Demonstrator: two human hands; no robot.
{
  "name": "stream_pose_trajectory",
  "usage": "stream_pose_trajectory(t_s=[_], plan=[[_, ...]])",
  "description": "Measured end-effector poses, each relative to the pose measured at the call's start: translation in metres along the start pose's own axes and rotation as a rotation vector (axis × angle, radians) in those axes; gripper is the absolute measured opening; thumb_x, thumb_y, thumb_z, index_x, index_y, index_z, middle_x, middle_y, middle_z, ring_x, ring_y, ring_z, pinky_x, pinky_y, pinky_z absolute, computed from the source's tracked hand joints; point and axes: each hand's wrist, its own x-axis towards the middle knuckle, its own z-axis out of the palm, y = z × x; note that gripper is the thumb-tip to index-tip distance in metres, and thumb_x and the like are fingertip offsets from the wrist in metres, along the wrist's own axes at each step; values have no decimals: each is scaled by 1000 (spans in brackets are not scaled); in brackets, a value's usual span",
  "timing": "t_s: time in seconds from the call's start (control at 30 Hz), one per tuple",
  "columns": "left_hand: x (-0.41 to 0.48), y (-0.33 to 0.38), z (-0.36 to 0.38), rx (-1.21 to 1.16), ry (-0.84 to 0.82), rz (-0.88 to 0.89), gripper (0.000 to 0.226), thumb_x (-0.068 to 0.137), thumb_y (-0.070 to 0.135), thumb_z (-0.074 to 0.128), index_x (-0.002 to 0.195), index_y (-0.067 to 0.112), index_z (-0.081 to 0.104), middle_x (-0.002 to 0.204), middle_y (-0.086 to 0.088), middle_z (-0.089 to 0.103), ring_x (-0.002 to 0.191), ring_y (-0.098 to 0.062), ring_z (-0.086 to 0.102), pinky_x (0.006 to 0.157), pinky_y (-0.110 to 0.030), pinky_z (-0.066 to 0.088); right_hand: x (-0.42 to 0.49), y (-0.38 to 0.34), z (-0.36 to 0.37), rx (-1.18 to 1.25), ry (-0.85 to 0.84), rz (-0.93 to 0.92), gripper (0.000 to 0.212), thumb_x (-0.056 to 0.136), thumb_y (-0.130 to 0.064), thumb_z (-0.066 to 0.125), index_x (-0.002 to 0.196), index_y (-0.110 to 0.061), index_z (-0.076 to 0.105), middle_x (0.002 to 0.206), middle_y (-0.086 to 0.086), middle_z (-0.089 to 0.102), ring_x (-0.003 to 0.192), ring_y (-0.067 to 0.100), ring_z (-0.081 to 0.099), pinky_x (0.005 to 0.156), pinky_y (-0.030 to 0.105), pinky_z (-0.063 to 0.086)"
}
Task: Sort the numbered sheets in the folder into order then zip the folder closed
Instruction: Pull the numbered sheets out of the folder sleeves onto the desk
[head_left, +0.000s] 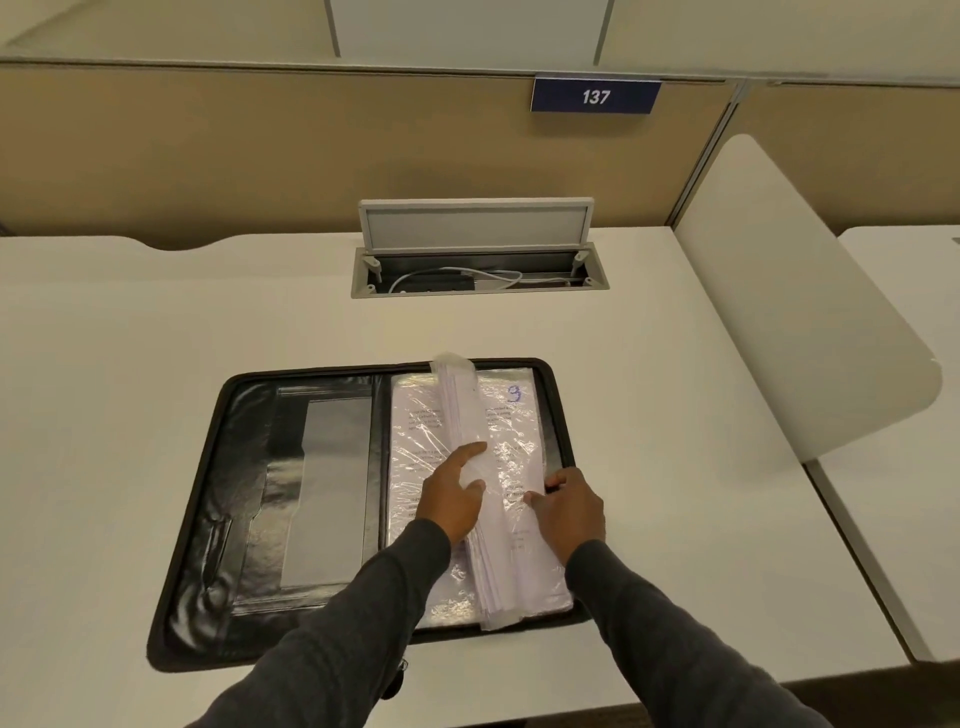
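Here, nearest me at the front edge of the folder (249, 493), my two hands work its right-hand half. My left hand (454, 493) is spread, forefinger and thumb flat against the near side of a bundle of sleeved sheets (467, 415) that stands on edge, mid-turn, over that half. My right hand (569, 506) rests just right of the bundle, its thumb pressing the flat sheet (519, 447) below. Its fingers are bent at the stack's right edge, and I cannot tell whether they pinch a sleeve. The step, as I judge it, is leafing through to read numbers. To do it well I should keep the upright bundle together with the left hand so the slippery plastic does not fan or flop. The right hand should steady the flat pile and peel one sleeve at a time. Toward the folder's far right corner, the exposed sheet bears a handwritten numeral (514, 394), a 9 or perhaps a 3. The folder's left half is a dark pocket panel, and the zip is undone. Beyond the folder's far edge the desk (130, 364) holds an open cable well (478, 270), and farther off hangs a plate marked 137 (595, 96).
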Motion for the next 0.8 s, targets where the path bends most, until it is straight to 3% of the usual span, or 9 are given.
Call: stream_pose_trajectory(t_s=[0.17, 0.23, 0.3, 0.37, 0.47, 0.57, 0.63, 0.73, 0.8], plan=[[-1, 5, 1, 8, 39, -6, 23, 96, 12, 53, 108, 26, 67, 120, 3, 62, 104, -15, 58, 75, -13, 49, -17, -2, 1, -40, 56, -222, 19, 95, -43, 64, 97, -28, 52, 86, -16, 60, 76, 4, 61, 65, 12, 44], [-1, 11, 4, 17, 48, -15, 13, 96, 29, 58, 102, 24, 68, 112, 6, 65, 103, -13, 58, 74, -15, 44, -22, 0, 6, -2, 64, -332, 15, 94, -46, 63, 95, -31, 57, 91, -17, 63, 83, 3, 62, 70, 10, 44], [0, 15, 5, 10, 60, -19, 26, 92, 46, 61, 98, 22, 68, 103, 8, 65, 98, -9, 57, 81, -22, 41, -26, 0, 12, 33, 16, -440, 14, 95, -44, 64, 103, -33, 63, 101, -16, 66, 95, 2, 61, 82, 12, 46], [3, 15, 5, 41, 89, -34, 28, 92, 44, 62, 97, 17, 67, 96, 6, 64, 92, -11, 58, 81, -27, 44, -31, 0, 16, 97, -39, -477, 16, 96, -38, 63, 111, -32, 66, 109, -16, 67, 104, 1, 61, 90, 15, 47], [12, 10, 0, 61, 129, -96, 26, 91, 26, 64, 82, 2, 62, 87, -15, 65, 85, -32, 63, 81, -42, 56, -33, 0, 13, 177, -46, -403, 14, 99, -32, 61, 111, -30, 67, 110, -16, 67, 103, 0, 62, 83, 11, 48], [16, 8, -11, -78, 110, -198, 40, 84, 17, 74, 62, 12, 41, 64, -10, 42, 60, -24, 43, 58, -35, 43, -28, 5, 3, 262, 6, -286, 8, 99, -29, 62, 105, -31, 66, 109, -14, 67, 103, 6, 63, 78, 11, 48], [18, 5, -16, -162, 83, -229, 44, 77, 24, 81, 66, 16, 40, 66, -10, 40, 61, -20, 41, 58, -30, 38, -25, 7, -3, 305, 6, -208, 4, 98, -32, 62, 100, -32, 66, 104, -12, 69, 99, 8, 65, 82, 16, 52], [21, -2, -20, -277, 64, -275, 51, 63, 47, 86, 79, 13, 52, 79, -11, 55, 71, -25, 54, 67, -36, 47, -23, 5, -8, 421, -61, -46, 22, 98, -47, 58, 98, -27, 68, 99, -5, 72, 94, 16, 69, 90, 38, 58], [17, 1, -22, -360, 78, -309, 44, 74, 43, 81, 82, 9, 54, 81, -14, 59, 74, -27, 58, 71, -37, 50, -23, 3, -11, 499, -97, 46, 36, 99, -54, 51, 104, -22, 67, 101, 1, 72, 93, 21, 70, 82, 38, 59]])
